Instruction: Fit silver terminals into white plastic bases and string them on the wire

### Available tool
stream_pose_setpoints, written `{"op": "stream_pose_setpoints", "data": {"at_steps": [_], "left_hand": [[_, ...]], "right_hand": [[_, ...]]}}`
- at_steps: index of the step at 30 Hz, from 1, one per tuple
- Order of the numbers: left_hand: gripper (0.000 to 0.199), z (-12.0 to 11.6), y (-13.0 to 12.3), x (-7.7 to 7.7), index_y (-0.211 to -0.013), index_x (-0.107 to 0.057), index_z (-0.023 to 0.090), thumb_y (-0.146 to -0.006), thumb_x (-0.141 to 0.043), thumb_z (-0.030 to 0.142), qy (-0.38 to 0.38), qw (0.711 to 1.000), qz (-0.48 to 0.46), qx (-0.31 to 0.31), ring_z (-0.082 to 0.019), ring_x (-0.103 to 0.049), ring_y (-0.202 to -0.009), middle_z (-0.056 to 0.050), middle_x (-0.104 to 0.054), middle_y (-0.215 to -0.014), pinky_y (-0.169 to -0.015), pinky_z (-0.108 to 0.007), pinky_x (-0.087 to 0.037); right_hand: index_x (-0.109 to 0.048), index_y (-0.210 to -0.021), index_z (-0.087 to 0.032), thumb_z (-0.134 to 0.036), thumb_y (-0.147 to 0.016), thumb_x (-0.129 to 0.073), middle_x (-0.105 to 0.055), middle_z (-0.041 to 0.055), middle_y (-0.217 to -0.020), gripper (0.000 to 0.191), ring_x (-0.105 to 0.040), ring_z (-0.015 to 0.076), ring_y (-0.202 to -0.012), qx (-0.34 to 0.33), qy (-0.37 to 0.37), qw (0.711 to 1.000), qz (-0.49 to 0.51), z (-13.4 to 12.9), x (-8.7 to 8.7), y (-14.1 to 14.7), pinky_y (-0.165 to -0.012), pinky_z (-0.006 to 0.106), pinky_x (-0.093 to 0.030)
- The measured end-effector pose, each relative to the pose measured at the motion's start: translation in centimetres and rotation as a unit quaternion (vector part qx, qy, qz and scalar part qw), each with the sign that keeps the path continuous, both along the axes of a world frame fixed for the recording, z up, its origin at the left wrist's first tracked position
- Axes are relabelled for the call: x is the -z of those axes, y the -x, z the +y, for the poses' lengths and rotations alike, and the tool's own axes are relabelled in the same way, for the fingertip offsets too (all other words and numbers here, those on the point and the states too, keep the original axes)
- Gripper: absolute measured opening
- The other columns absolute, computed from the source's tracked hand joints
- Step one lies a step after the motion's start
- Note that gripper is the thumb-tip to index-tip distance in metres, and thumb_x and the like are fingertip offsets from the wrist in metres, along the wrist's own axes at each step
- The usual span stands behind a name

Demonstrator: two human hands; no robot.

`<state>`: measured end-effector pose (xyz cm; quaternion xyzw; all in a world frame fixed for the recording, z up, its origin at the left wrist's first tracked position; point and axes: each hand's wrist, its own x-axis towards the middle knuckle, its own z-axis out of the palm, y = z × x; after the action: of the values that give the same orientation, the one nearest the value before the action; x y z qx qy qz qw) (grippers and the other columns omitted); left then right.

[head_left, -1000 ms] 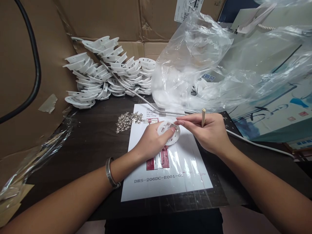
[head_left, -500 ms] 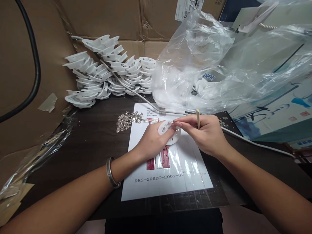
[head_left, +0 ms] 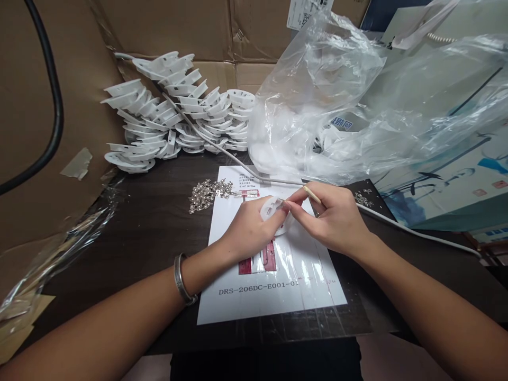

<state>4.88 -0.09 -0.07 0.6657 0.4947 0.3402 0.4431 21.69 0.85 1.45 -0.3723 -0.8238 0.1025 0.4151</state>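
Observation:
My left hand [head_left: 252, 225] grips a round white plastic disc [head_left: 271, 208] with small slots, its thumb lying across the face. My right hand [head_left: 331, 214] holds a thin pale wooden stick [head_left: 312, 194] between its fingers, while its thumb and index fingertips pinch at the disc's right edge, beside my left thumb. Whatever lies between those fingertips is too small to make out. Under both hands lies a printed sheet [head_left: 226, 309] with a red and white picture. A pile of small metal parts [head_left: 206, 196] sits at the sheet's upper left.
Stacked white discs [head_left: 151, 121] stand at the back left. A clear plastic bag [head_left: 293, 127] with white pieces fills the back right. A grey cable [head_left: 246, 168] crosses behind the hands. More metal parts [head_left: 364, 198] lie right of my right hand. Cardboard [head_left: 166, 32] walls the back.
The wooden stick has tipped from nearly upright to a slant. The disc has turned a little in my left hand, and my right fingertips have shifted slightly.

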Motion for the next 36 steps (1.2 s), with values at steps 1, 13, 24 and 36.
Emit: {"op": "stream_pose_setpoints", "data": {"at_steps": [1,13,24,36], "left_hand": [[0.031,0.0,-0.03,0.01,-0.064,-0.046,0.018,-0.086,-0.05,0.04,-0.004,1.0,0.004,0.0,-0.012,-0.041,-0.058,0.002,-0.046,-0.06,-0.055,-0.028,-0.031],[0.029,-0.02,-0.01,0.23,-0.065,-0.051,0.018,-0.088,-0.048,0.035,-0.057,0.997,0.047,0.012,-0.012,-0.043,-0.06,0.001,-0.05,-0.061,-0.057,-0.029,-0.033],[0.029,-0.01,-0.03,0.06,-0.061,-0.042,0.019,-0.087,-0.047,0.031,-0.044,0.998,0.031,0.031,-0.012,-0.039,-0.058,0.002,-0.045,-0.06,-0.055,-0.027,-0.03],[0.031,0.04,0.05,0.01,-0.061,-0.044,0.018,-0.087,-0.05,0.034,-0.027,0.999,-0.013,0.041,-0.011,-0.04,-0.058,0.003,-0.045,-0.061,-0.054,-0.026,-0.032]], "right_hand": [[-0.064,-0.071,-0.015,-0.014,-0.079,-0.066,-0.064,-0.0006,-0.063,0.009,-0.057,0.0096,-0.058,0.0,-0.005,1.0,-0.006,0.02,0.05,0.01,-0.052,0.023,-0.039],[-0.062,-0.07,-0.015,-0.013,-0.078,-0.062,-0.061,-0.0002,-0.06,0.009,-0.052,0.0097,-0.054,0.008,-0.06,0.997,-0.039,-0.02,0.12,-0.01,-0.052,0.023,-0.038],[-0.06,-0.07,-0.018,-0.017,-0.079,-0.061,-0.062,0.0003,-0.063,0.01,-0.052,0.0117,-0.056,0.015,-0.031,0.998,-0.045,-0.1,0.23,0.07,-0.054,0.025,-0.039],[-0.063,-0.075,-0.018,-0.017,-0.078,-0.066,-0.062,-0.0012,-0.067,0.004,-0.056,0.0125,-0.063,0.019,0.126,0.99,0.057,-0.11,0.37,0.46,-0.061,0.028,-0.04]]}}
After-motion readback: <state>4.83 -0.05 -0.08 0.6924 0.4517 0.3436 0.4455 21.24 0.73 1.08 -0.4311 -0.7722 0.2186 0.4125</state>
